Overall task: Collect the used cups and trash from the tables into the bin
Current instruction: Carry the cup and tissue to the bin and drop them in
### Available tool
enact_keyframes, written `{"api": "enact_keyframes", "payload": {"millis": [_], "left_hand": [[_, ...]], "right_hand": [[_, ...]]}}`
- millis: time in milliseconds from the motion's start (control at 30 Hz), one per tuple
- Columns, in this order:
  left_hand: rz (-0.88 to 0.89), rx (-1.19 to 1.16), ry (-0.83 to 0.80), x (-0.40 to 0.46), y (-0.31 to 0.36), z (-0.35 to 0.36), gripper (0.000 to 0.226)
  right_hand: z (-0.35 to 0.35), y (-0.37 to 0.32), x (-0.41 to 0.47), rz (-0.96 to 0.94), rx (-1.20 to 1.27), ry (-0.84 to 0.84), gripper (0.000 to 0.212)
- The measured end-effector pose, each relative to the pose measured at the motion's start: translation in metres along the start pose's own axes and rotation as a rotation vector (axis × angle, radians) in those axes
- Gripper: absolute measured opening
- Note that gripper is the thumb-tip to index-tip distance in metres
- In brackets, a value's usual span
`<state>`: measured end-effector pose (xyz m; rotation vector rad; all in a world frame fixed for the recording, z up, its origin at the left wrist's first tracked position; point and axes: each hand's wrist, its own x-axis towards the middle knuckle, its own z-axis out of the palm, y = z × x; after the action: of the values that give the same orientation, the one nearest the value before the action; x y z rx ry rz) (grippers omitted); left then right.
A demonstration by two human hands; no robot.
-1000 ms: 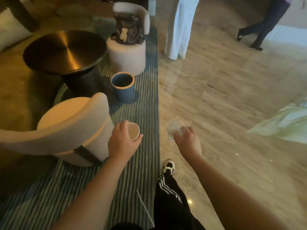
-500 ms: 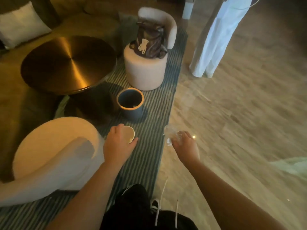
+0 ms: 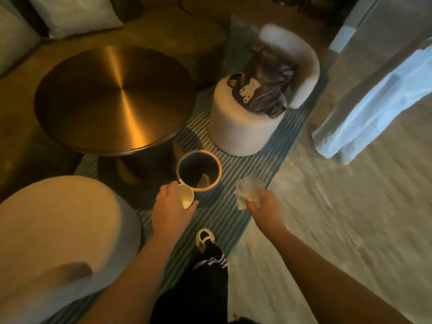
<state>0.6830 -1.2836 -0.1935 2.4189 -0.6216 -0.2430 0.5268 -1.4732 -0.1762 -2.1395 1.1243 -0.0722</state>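
The round brass table (image 3: 114, 99) and blue bin (image 3: 218, 170) now sit much closer than half a second ago. Left hand (image 3: 171, 205) grips the paper cup (image 3: 185, 198) at the bin's near rim; right hand (image 3: 265, 209) pinches crumpled clear plastic (image 3: 249, 189) just right of it.

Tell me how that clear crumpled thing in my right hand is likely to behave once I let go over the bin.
The clear crumpled plastic in the right hand looks thin and wrinkled, so it is probably very light and floppy. It may spring open and drift rather than drop straight. It is beside the bin, not over it, so it could miss.
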Motion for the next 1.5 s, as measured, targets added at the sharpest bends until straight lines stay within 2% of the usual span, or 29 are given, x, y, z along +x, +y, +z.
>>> {"api": "enact_keyframes", "payload": {"millis": [100, 233, 400, 500, 667, 733, 800, 967, 1067, 1200, 1267, 1400, 1500], "left_hand": [[-0.082, 0.015, 0.017, 0.051, 0.019, 0.015, 0.065], [-0.177, 0.042, 0.058, 0.094, 0.035, 0.028, 0.066], [-0.297, 0.046, 0.079, 0.132, 0.034, 0.052, 0.069], [-0.35, 0.046, 0.085, 0.153, 0.029, 0.075, 0.07], [-0.523, 0.031, 0.064, 0.2, 0.015, 0.14, 0.073], [-0.609, 0.026, 0.07, 0.222, 0.006, 0.17, 0.076], [-0.67, 0.009, 0.07, 0.242, -0.006, 0.2, 0.081], [-0.753, -0.049, 0.039, 0.275, -0.036, 0.263, 0.097], [-0.818, -0.112, 0.022, 0.277, -0.049, 0.284, 0.104], [-0.866, -0.087, 0.051, 0.265, -0.049, 0.28, 0.092], [-0.891, -0.072, 0.064, 0.255, -0.044, 0.266, 0.082], [-0.933, -0.023, 0.053, 0.233, -0.026, 0.226, 0.079], [-0.901, 0.02, 0.146, 0.221, 0.003, 0.184, 0.074]], "right_hand": [[-0.028, -0.018, 0.072, -0.066, 0.016, -0.04, 0.004], [-0.04, -0.036, 0.144, -0.097, 0.028, -0.074, 0.006], [-0.023, -0.042, 0.217, -0.116, -0.083, -0.225, 0.031], [-0.007, -0.043, 0.257, -0.152, -0.1, -0.274, 0.035], [0.036, -0.027, 0.329, -0.201, -0.209, -0.368, 0.022], [0.057, -0.016, 0.358, -0.349, -0.258, -0.336, 0.016], [0.083, -0.003, 0.384, -0.461, -0.34, -0.368, 0.024], [0.155, 0.016, 0.442, -0.335, -0.32, -0.53, 0.039], [0.187, 0.025, 0.459, -0.384, -0.359, -0.666, 0.053], [0.195, 0.027, 0.465, -0.419, -0.305, -0.783, 0.077], [0.186, 0.021, 0.465, -0.437, -0.301, -0.763, 0.074], [0.146, -0.003, 0.451, -0.498, -0.348, -0.685, 0.057], [0.106, -0.033, 0.436, -0.55, -0.395, -0.697, 0.061]]}}
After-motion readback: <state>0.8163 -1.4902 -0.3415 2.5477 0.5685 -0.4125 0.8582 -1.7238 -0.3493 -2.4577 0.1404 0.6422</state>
